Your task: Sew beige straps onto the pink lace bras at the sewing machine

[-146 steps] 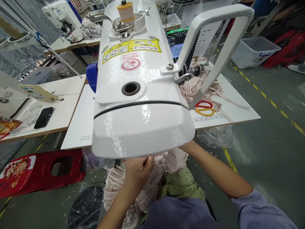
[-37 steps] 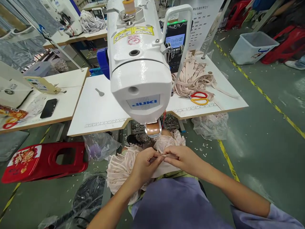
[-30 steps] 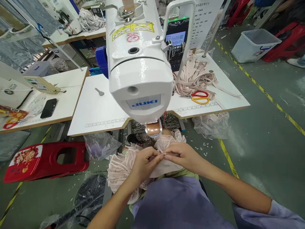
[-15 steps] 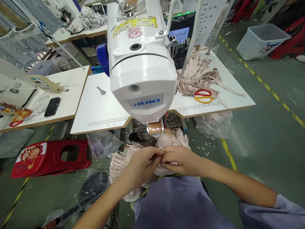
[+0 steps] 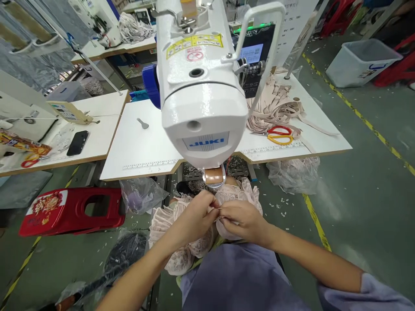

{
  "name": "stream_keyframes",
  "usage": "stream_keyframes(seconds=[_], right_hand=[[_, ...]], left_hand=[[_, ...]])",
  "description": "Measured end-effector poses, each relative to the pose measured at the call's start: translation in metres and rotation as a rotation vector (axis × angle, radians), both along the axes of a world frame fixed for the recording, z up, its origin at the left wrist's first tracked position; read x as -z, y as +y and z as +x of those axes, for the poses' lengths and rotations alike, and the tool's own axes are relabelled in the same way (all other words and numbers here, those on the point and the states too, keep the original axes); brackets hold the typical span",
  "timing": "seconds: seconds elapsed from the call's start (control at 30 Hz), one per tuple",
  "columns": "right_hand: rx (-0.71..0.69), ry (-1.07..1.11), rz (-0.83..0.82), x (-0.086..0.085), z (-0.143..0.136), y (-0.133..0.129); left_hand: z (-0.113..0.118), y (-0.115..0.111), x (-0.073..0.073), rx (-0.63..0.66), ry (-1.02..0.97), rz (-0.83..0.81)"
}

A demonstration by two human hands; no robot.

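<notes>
While 2 hands (image 5: 197, 214) (image 5: 245, 219) pinch pale lace fabric (image 5: 238, 194), 2 scissors (image 5: 268, 133) (image 5: 29, 163) and 1 phone (image 5: 78, 143) lie beyond.

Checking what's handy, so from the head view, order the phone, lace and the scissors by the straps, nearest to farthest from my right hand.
1. Lace: right at your right hand.
2. Scissors: ahead, rightward, beside the straps.
3. Phone: far left, on the neighbouring table.

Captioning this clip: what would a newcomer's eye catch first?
Probably the big white JUKI machine, upper middle. Below it, the left hand and right hand pinch pale lace fabric. Bright colour also pulls: red-and-yellow scissors on the white table at right, a red stool lower left.
</notes>
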State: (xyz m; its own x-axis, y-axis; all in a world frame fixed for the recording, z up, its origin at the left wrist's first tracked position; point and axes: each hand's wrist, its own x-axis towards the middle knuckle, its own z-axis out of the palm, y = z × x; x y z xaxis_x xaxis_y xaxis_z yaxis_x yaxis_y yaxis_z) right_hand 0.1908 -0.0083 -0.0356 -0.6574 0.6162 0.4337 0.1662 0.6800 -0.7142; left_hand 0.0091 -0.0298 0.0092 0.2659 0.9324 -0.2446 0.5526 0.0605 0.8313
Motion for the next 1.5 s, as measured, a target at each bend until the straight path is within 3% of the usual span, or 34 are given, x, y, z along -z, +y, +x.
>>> stream_keyframes(seconds=[0.07, 0.13, 0.23, 0.5, 0.7, 0.83, 0.97, 1.27, 1.4, 1.5], right_hand=[[0.055, 0.092, -0.148, -0.003, -0.001, -0.001], [0.097, 0.141, -0.195, -0.008, -0.002, -0.002], [0.096, 0.121, -0.175, -0.016, -0.002, -0.003], [0.087, 0.036, -0.251, -0.024, 0.001, 0.0], [0.202, 0.03, -0.372, -0.026, 0.005, 0.011], [0.298, -0.135, -0.216, -0.034, 0.013, 0.026], [0.148, -0.211, -0.183, -0.043, 0.014, 0.035], [0.039, -0.231, -0.412, -0.052, 0.015, 0.036], [0.031, -0.25, -0.363, -0.051, 0.017, 0.036], [0.017, -0.263, -0.307, -0.05, 0.018, 0.036]], left_hand=[[0.01, -0.002, 0.011, -0.154, -0.293, -0.083], [0.021, -0.007, 0.023, -0.353, -0.588, -0.097], [0.03, -0.015, 0.033, -0.52, -0.7, 0.006], [0.016, -0.015, 0.029, -0.387, -0.217, 0.427], [0.013, -0.011, 0.024, -0.278, -0.115, 0.512], [0.009, -0.011, 0.014, -0.224, 0.001, 0.656], [0.006, -0.009, 0.003, -0.08, 0.063, 0.8], [0.003, -0.005, 0.005, -0.049, 0.098, 0.774], [0.001, -0.003, 0.004, -0.027, 0.173, 0.697], [-0.001, 0.002, 0.001, 0.069, 0.23, 0.541]])
